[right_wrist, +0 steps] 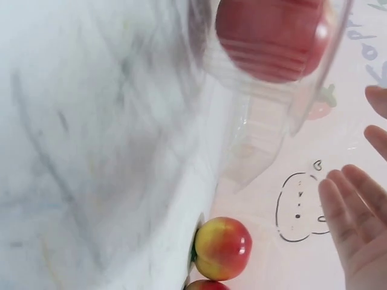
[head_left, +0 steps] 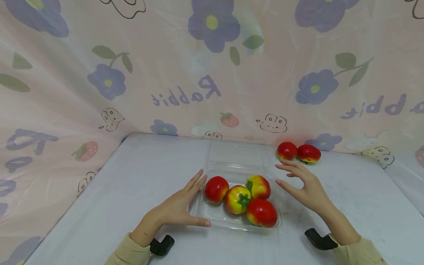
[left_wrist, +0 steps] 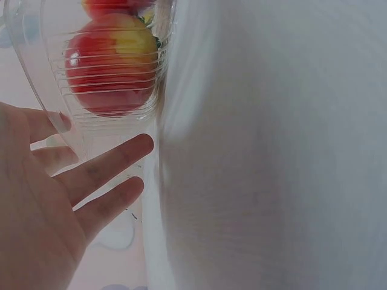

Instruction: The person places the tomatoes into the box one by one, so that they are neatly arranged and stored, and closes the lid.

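On a white bench (head_left: 159, 165), a clear container (head_left: 210, 212) is set between two hands, with its lid (head_left: 233, 154) laid back behind it, toward the patterned cloth (head_left: 165, 59). Four tomatoes are held inside: a red tomato (head_left: 216, 189) by the left wall, a yellow tomato (head_left: 236, 200) with a green star near the middle, a yellow-red tomato (head_left: 260, 187) at the back right, and a large red tomato (head_left: 262, 213) at the front right. Two more are left outside on the bench, side by side beyond the back right corner: a round tomato (head_left: 287, 151) and an oval tomato (head_left: 309, 152).

The left hand (head_left: 179, 208) is held along the container's left side, fingers straight and thumb spread toward the near corner; whether the wall is touched cannot be told. The right hand (head_left: 309, 187) is held off the right side, its fingers loosely bent. Nothing is gripped by either grip.

The step in hand is judged to be the filling of the container, with four tomatoes placed and two not yet put in. For the next move, the right hand would need to be carried past the rim to the outside pair, while the container could be steadied from the left.
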Tool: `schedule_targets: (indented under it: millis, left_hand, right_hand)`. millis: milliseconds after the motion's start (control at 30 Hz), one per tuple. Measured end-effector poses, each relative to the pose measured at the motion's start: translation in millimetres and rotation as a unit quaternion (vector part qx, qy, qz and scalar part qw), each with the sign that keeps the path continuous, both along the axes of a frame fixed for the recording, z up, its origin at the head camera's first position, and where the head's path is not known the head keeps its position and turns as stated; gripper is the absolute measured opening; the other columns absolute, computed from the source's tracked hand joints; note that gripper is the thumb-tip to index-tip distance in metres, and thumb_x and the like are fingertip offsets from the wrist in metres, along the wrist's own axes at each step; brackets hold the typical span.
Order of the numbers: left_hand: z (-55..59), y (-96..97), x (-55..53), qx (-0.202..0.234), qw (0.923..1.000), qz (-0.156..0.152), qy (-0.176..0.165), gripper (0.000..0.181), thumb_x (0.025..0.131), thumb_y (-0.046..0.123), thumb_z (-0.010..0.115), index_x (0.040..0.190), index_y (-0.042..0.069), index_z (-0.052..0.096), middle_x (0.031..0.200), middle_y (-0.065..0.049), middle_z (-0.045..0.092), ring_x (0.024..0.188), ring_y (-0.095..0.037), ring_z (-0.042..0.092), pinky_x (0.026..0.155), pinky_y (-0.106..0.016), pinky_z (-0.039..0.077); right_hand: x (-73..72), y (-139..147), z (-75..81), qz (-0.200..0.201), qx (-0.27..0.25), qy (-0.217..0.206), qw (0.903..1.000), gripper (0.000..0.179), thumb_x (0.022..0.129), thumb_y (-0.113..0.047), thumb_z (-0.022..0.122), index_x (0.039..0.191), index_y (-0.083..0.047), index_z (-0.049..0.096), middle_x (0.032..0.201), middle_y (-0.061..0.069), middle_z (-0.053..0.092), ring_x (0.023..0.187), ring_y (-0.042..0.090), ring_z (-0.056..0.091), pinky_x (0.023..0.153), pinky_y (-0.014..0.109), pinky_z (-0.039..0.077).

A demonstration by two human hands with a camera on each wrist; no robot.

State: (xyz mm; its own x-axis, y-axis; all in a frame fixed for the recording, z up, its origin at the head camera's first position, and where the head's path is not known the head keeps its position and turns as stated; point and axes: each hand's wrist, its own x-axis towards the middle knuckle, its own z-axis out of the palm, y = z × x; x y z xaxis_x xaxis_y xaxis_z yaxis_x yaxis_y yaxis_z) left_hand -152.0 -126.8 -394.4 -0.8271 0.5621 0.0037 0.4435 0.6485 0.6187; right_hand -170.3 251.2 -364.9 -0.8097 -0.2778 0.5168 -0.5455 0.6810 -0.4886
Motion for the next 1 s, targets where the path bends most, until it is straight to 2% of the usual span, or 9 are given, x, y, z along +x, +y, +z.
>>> schedule_targets:
  millis: [300,500,1000]
  left_hand:
    - [-0.5,-0.1,0.2,0.001,1.0000,-0.002,0.000,0.116,0.067,0.067,0.073,0.155,0.025,0.012,0.163,0.007,-0.005,0.138,-0.026,0.039,0.102,-0.058,0.041]
    - [-0.3,-0.2,0.5,0.002,1.0000,-0.002,0.000,0.115,0.067,0.067,0.072,0.155,0.029,0.009,0.163,0.007,-0.005,0.139,-0.025,0.039,0.102,-0.058,0.041]
    - [-0.4,0.4,-0.3,-0.001,1.0000,0.001,-0.002,0.115,0.066,0.068,0.072,0.155,0.026,0.012,0.163,0.007,-0.004,0.140,-0.027,0.037,0.101,-0.059,0.042]
  right_hand:
    - [-15.6,1,-4.1,-0.020,-0.041,-0.018,0.9988,0.045,0.081,-0.007,0.075,0.125,-0.009,0.063,0.131,0.014,0.057,0.104,-0.020,0.043,0.079,-0.001,0.041]
    - [-22.6,1,-7.6,-0.026,-0.040,-0.025,0.9986,0.044,0.082,-0.008,0.074,0.125,-0.009,0.063,0.131,0.014,0.057,0.105,-0.020,0.041,0.078,-0.002,0.040]
    - [-38.3,6,-13.3,-0.028,-0.037,-0.049,0.9978,0.043,0.085,-0.013,0.073,0.126,-0.005,0.061,0.131,0.018,0.056,0.108,-0.022,0.036,0.080,0.001,0.042]
